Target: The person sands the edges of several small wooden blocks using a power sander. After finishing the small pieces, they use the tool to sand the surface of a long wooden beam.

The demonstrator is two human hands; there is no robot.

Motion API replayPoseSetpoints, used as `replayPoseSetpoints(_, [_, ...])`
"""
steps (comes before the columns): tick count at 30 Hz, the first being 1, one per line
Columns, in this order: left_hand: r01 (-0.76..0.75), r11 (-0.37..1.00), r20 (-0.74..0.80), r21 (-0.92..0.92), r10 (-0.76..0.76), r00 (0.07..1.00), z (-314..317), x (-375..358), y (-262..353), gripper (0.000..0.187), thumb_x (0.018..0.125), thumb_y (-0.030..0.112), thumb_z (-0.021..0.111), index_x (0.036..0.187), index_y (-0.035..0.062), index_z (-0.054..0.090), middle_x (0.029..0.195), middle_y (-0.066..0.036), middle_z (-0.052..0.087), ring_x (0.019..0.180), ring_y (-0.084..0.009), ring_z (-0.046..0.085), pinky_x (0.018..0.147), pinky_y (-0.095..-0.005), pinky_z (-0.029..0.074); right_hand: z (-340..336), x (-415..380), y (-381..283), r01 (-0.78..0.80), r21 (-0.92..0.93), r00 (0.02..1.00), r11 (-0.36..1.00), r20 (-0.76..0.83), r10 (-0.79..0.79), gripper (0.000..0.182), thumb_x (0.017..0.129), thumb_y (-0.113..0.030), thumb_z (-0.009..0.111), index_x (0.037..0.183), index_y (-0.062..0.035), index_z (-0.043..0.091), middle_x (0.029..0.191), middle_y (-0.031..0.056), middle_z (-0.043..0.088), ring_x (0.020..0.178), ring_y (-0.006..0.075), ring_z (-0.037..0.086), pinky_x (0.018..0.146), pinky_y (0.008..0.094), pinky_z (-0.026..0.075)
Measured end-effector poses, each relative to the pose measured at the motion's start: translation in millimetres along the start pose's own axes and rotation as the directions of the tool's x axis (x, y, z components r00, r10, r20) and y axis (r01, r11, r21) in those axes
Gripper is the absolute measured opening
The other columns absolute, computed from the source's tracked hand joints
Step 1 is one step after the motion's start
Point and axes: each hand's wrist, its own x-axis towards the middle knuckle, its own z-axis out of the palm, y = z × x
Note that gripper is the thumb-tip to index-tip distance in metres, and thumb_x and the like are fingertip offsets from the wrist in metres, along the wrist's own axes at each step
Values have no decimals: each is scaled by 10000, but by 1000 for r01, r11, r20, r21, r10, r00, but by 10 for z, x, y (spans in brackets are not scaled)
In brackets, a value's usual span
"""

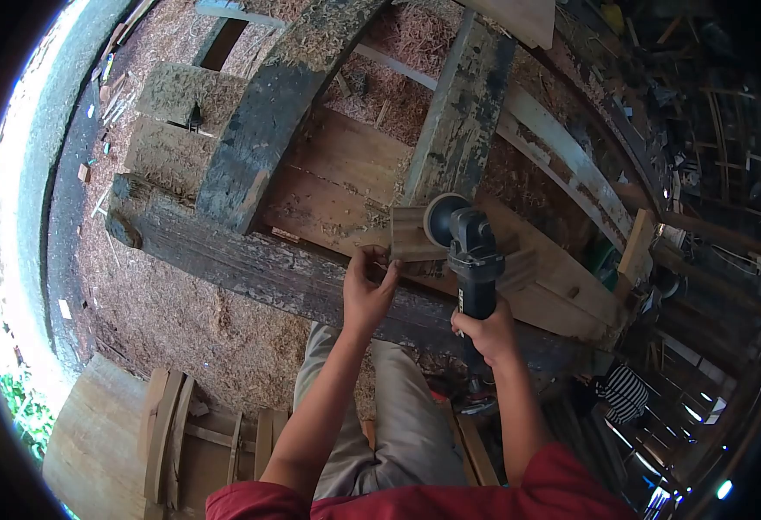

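My right hand (490, 332) is wrapped around the black body of an angle grinder (476, 260), held upright in view. Its round disc (442, 219) overlaps a short, grooved wooden piece (411, 236). That piece lies across the wooden boards, and part of it is hidden behind the grinder. At its left end is my left hand (368, 290), fingers curled and thumb tip right at the lower corner. A long, weathered beam (267, 269) runs beneath both forearms.
A thick curved timber (263, 130) and a straight worn one (463, 108) rise beyond the boards. Wood shavings (215, 316) cover the ground. Planks (168, 425) lie at lower left. A person in a striped top (625, 390) is at the right.
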Motion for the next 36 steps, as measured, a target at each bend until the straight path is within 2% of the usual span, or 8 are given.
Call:
replayPoseSetpoints(7, [9,1000,-106,-7,-10,994,72,-59,-53,401,972,178,875,1201,-3,600,994,-38,606,890,-117,576,822,-283,511,54,46,-108,5,-2,1000,1000,22,-5,220,781,-47,778,966,0,668,766,39,705,670,131,683,633,320,535])
replayPoseSetpoints(11, [-7,1000,-132,-22,4,991,90,-78,-134,409,972,187,881,1193,-3,594,976,-34,605,867,-116,570,809,-285,510,83,77,-107,3,-34,999,999,43,-1,238,778,-65,783,978,-2,672,783,29,693,679,125,667,640,324,531])
replayPoseSetpoints(14, [-11,1000,-161,-15,9,987,124,-100,-126,404,972,191,883,1180,2,592,950,-26,600,846,-109,560,784,-282,503,139,125,-50,72,-79,997,994,36,-70,137,795,-45,773,893,-30,679,757,39,719,672,127,690,644,313,538])
replayPoseSetpoints(17, [-1,1000,-191,-21,-4,982,145,-130,-50,381,979,177,877,1162,13,587,921,-5,582,823,-91,533,751,-267,479,187,155,-15,135,-101,991,986,18,-134,131,794,-46,774,887,-32,683,753,36,717,669,126,688,643,311,535])
replayPoseSetpoints(22, [-2,1000,-225,25,7,974,172,-141,-38,339,991,137,861,1144,25,580,899,19,559,801,-71,494,726,-248,449,197,119,-116,98,-111,995,989,47,-93,135,802,-51,774,908,-22,695,765,36,720,670,129,689,644,316,539])
replayPoseSetpoints(26, [12,1000,-223,-13,-15,975,175,-134,-124,429,966,227,898,1154,5,583,915,-10,552,813,-102,500,748,-274,470,225,162,-1,167,-164,986,972,53,-160,134,808,-58,774,910,-15,699,766,39,723,674,130,694,644,319,541])
replayPoseSetpoints(31, [-65,998,-245,5,64,967,203,-131,-93,309,1004,141,842,1143,13,597,891,16,554,804,-72,504,739,-243,449,271,95,-181,102,-88,994,991,47,-99,142,795,-46,771,912,-10,699,766,48,725,673,136,697,642,320,541])
replayPoseSetpoints(36, [39,999,-135,0,-39,990,149,-112,42,254,1021,132,818,1151,6,640,888,29,582,812,-64,530,750,-239,454,-6,27,-82,28,-49,999,998,29,-27,185,784,-38,764,952,-7,694,778,61,724,667,152,701,640,328,552])
